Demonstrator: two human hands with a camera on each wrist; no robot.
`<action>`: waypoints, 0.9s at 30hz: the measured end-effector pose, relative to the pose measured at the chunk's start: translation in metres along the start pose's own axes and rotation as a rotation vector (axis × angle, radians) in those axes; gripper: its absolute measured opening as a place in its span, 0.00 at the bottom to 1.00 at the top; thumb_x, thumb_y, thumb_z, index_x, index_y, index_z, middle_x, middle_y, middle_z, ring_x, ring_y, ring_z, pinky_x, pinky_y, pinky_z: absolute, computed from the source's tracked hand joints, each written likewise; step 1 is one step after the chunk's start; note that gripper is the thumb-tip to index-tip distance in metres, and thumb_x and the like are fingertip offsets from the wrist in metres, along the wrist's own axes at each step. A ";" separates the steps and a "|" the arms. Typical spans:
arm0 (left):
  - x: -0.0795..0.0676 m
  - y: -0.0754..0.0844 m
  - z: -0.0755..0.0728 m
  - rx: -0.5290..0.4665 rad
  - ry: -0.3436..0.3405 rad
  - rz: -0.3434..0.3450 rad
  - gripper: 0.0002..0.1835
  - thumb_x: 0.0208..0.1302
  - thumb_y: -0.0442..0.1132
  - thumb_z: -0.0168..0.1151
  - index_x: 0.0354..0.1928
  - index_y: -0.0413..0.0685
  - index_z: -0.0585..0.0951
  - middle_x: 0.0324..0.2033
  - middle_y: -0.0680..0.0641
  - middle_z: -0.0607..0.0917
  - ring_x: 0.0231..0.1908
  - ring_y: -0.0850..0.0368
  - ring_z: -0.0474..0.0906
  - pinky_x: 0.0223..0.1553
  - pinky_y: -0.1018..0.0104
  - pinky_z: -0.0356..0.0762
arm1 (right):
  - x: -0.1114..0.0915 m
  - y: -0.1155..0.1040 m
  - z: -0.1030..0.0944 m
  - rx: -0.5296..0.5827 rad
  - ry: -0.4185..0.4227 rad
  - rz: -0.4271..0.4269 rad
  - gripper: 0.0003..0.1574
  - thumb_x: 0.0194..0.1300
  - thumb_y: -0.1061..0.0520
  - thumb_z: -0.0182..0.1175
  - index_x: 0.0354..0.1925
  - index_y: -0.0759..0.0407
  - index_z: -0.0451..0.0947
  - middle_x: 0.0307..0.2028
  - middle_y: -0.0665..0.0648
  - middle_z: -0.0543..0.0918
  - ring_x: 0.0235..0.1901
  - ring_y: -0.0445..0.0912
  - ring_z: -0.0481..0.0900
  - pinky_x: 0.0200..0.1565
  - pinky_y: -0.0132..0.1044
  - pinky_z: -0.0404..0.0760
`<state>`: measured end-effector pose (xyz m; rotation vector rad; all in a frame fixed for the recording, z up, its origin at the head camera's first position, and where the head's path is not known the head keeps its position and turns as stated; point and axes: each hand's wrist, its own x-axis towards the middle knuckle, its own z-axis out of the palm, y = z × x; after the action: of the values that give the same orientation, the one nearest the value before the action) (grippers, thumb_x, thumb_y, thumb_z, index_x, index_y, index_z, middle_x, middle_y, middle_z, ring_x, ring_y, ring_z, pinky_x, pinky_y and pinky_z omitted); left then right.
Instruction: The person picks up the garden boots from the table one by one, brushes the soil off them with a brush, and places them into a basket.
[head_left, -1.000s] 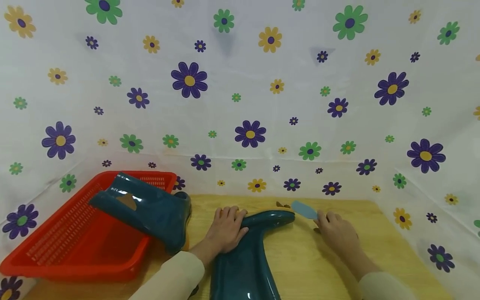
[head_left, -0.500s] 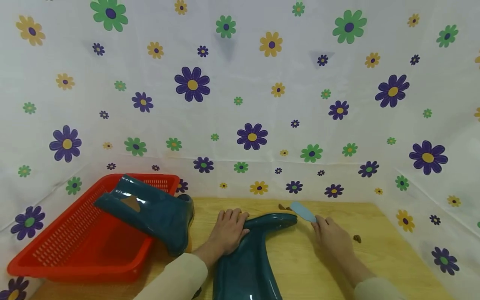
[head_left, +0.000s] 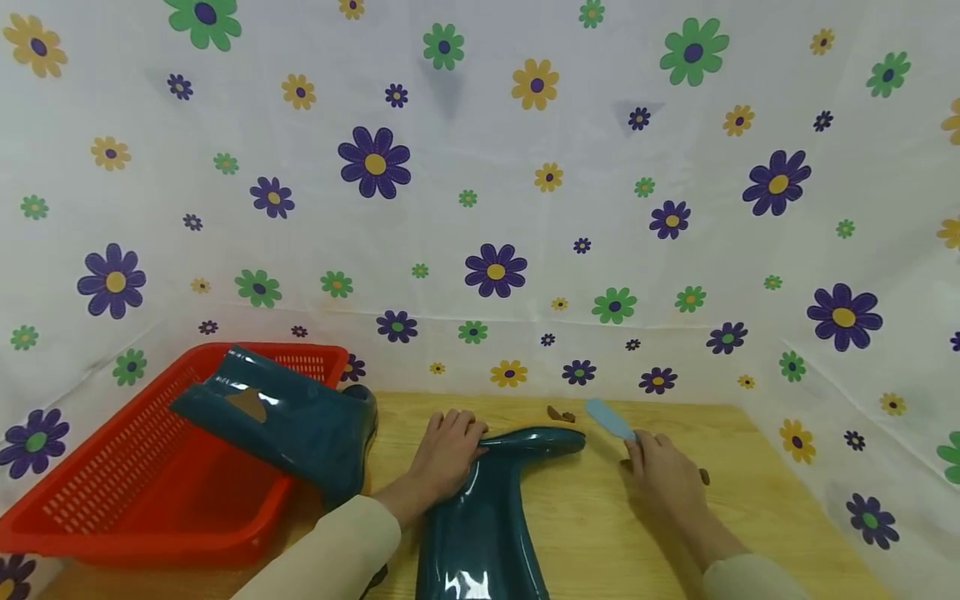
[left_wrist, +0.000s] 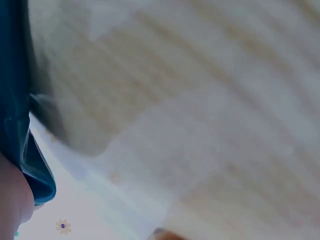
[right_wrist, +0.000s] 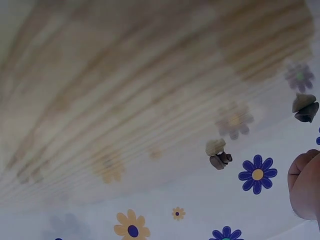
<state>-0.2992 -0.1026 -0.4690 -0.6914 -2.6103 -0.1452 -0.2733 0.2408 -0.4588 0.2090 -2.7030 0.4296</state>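
Note:
A glossy dark teal rubber boot [head_left: 480,525] lies on the wooden table, its sole edge toward the back wall. My left hand [head_left: 447,458] grips it at the heel, fingers over the sole edge. In the left wrist view, part of the boot [left_wrist: 12,90] shows beside the hand [left_wrist: 12,200]. My right hand [head_left: 667,475] holds a light blue scraper [head_left: 609,418] with its flat blade just beyond the toe; its handle is hidden in the fist. Small brown clumps [head_left: 560,414] lie behind the sole, left of the blade. The right wrist view shows no scraper, only part of the hand [right_wrist: 305,190].
At the left, a red plastic basket [head_left: 187,546] stands on the table [head_left: 592,533]. A second teal boot [head_left: 300,425] leans over its rim, with a brown patch [head_left: 247,405] on the shaft. Another brown clump [head_left: 704,476] lies by the right hand. Flowered sheeting [head_left: 420,225] encloses the back and sides.
The scraper blade has drawn slightly right, away from the toe and the brown clumps. The left hand keeps its hold on the boot. The head view has shifted a little.

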 end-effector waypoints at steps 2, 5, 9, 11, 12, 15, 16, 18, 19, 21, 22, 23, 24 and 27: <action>0.002 -0.002 -0.005 0.002 0.060 0.053 0.12 0.71 0.47 0.61 0.51 0.52 0.79 0.45 0.49 0.79 0.46 0.51 0.72 0.51 0.54 0.65 | 0.001 -0.001 -0.001 0.004 -0.007 0.017 0.23 0.78 0.50 0.49 0.56 0.66 0.77 0.36 0.63 0.81 0.31 0.54 0.80 0.32 0.50 0.81; 0.005 -0.002 -0.014 0.002 0.131 0.110 0.10 0.70 0.45 0.62 0.49 0.51 0.79 0.42 0.48 0.79 0.44 0.50 0.73 0.50 0.53 0.66 | 0.002 0.000 -0.001 0.001 -0.019 0.034 0.24 0.78 0.49 0.47 0.56 0.67 0.76 0.37 0.63 0.82 0.34 0.57 0.82 0.34 0.53 0.81; 0.012 0.001 -0.034 0.018 0.179 0.102 0.10 0.70 0.45 0.62 0.48 0.51 0.81 0.40 0.49 0.80 0.44 0.50 0.74 0.50 0.53 0.67 | 0.003 0.001 -0.002 0.008 -0.055 0.063 0.27 0.80 0.47 0.43 0.57 0.67 0.76 0.38 0.63 0.81 0.37 0.58 0.82 0.38 0.57 0.81; 0.016 0.001 -0.045 0.035 0.190 0.082 0.10 0.71 0.45 0.61 0.49 0.52 0.81 0.41 0.49 0.81 0.44 0.51 0.74 0.50 0.54 0.68 | 0.004 0.002 -0.004 0.021 -0.059 0.070 0.28 0.80 0.47 0.42 0.56 0.68 0.76 0.38 0.63 0.81 0.37 0.59 0.82 0.39 0.57 0.81; 0.018 0.001 -0.050 0.041 0.195 0.075 0.10 0.71 0.46 0.60 0.49 0.52 0.81 0.41 0.50 0.81 0.44 0.51 0.75 0.50 0.54 0.68 | 0.004 0.003 -0.004 0.030 -0.057 0.072 0.29 0.80 0.46 0.42 0.56 0.68 0.76 0.39 0.63 0.82 0.38 0.60 0.82 0.40 0.58 0.81; 0.020 -0.001 -0.068 0.036 0.186 0.052 0.12 0.72 0.48 0.59 0.50 0.53 0.82 0.42 0.50 0.83 0.46 0.52 0.76 0.50 0.54 0.70 | 0.003 0.006 -0.005 0.050 -0.050 0.076 0.29 0.80 0.47 0.42 0.56 0.70 0.76 0.42 0.66 0.83 0.42 0.63 0.83 0.43 0.59 0.81; 0.020 -0.002 -0.074 0.026 0.183 0.043 0.12 0.72 0.48 0.58 0.50 0.53 0.82 0.43 0.50 0.83 0.46 0.52 0.77 0.50 0.54 0.70 | 0.003 0.007 -0.006 0.058 -0.048 0.080 0.29 0.80 0.47 0.43 0.56 0.70 0.76 0.43 0.67 0.83 0.43 0.64 0.83 0.44 0.60 0.81; 0.021 -0.004 -0.087 -0.006 0.180 0.019 0.12 0.73 0.49 0.58 0.50 0.53 0.83 0.43 0.50 0.84 0.46 0.52 0.77 0.51 0.53 0.72 | 0.003 0.008 -0.007 0.073 -0.041 0.087 0.29 0.80 0.47 0.43 0.55 0.70 0.76 0.43 0.68 0.83 0.43 0.64 0.83 0.44 0.60 0.80; 0.022 -0.005 -0.094 -0.025 0.182 0.004 0.13 0.73 0.49 0.58 0.50 0.53 0.83 0.43 0.50 0.84 0.47 0.52 0.78 0.52 0.53 0.72 | 0.003 0.009 -0.008 0.080 -0.039 0.090 0.28 0.80 0.47 0.43 0.54 0.70 0.77 0.43 0.68 0.83 0.43 0.65 0.83 0.45 0.60 0.80; 0.023 -0.008 -0.105 -0.058 0.178 -0.029 0.13 0.73 0.49 0.58 0.50 0.52 0.83 0.43 0.49 0.84 0.47 0.51 0.78 0.52 0.52 0.74 | 0.002 0.011 -0.009 0.093 -0.041 0.099 0.28 0.80 0.46 0.43 0.52 0.69 0.77 0.42 0.67 0.83 0.42 0.64 0.83 0.44 0.60 0.80; 0.024 -0.010 -0.111 -0.068 0.179 -0.047 0.13 0.73 0.48 0.58 0.50 0.52 0.83 0.43 0.49 0.84 0.47 0.51 0.78 0.51 0.52 0.74 | 0.002 0.012 -0.009 0.098 -0.044 0.102 0.28 0.80 0.46 0.43 0.52 0.69 0.77 0.42 0.67 0.83 0.42 0.64 0.83 0.44 0.60 0.80; 0.025 -0.013 -0.116 -0.078 0.177 -0.067 0.13 0.73 0.48 0.58 0.51 0.51 0.83 0.44 0.48 0.84 0.47 0.51 0.78 0.51 0.52 0.75 | 0.002 0.012 -0.010 0.103 -0.048 0.105 0.29 0.80 0.46 0.42 0.52 0.68 0.77 0.42 0.67 0.83 0.42 0.64 0.83 0.44 0.60 0.80; 0.026 -0.016 -0.120 -0.083 0.176 -0.083 0.14 0.73 0.49 0.57 0.51 0.51 0.83 0.43 0.48 0.85 0.47 0.50 0.78 0.51 0.52 0.76 | 0.002 0.013 -0.010 0.108 -0.053 0.108 0.29 0.80 0.46 0.42 0.52 0.68 0.77 0.43 0.67 0.83 0.43 0.65 0.83 0.44 0.61 0.80; 0.027 -0.024 -0.136 -0.097 0.170 -0.124 0.14 0.74 0.48 0.56 0.51 0.49 0.83 0.43 0.47 0.85 0.45 0.50 0.79 0.50 0.53 0.79 | 0.002 0.014 -0.010 0.116 -0.065 0.119 0.30 0.81 0.45 0.41 0.53 0.68 0.77 0.42 0.67 0.83 0.42 0.64 0.83 0.43 0.61 0.80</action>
<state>-0.2801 -0.1398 -0.3348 -0.5251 -2.4948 -0.3550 -0.2740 0.2573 -0.4532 0.0952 -2.7656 0.6258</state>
